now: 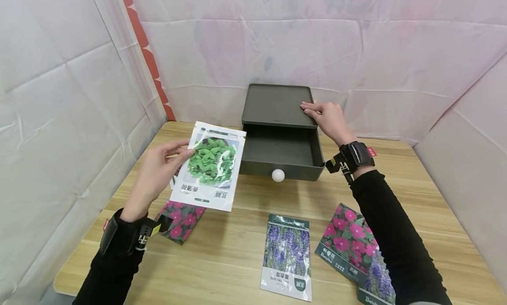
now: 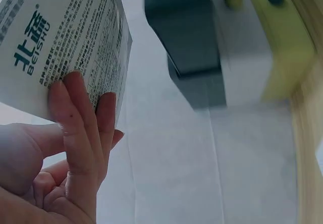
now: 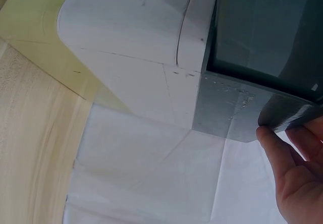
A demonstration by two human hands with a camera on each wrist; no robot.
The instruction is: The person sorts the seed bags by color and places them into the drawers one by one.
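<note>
My left hand (image 1: 186, 152) holds up a white seed packet (image 1: 207, 166) printed with green leaves, thumb on the front and fingers (image 2: 81, 113) behind on its printed back (image 2: 65, 37). The packet hangs above the table's left side, just left of a dark green drawer box (image 1: 277, 104). Its drawer (image 1: 281, 146) is pulled out, shows nothing inside, and carries a white knob (image 1: 278, 175). My right hand (image 1: 310, 110) holds the box's top right front corner, with fingers on the lid and the thumb (image 3: 270, 138) against the rim of the box (image 3: 262, 42).
On the wooden table (image 1: 237, 261) lie more seed packets: a pink-flowered one (image 1: 180, 219) under my left wrist, a purple-flowered one (image 1: 287, 254) at front centre, and a pink one (image 1: 346, 243) overlapping a purple one (image 1: 380, 283) at front right. White sheeting encloses the table.
</note>
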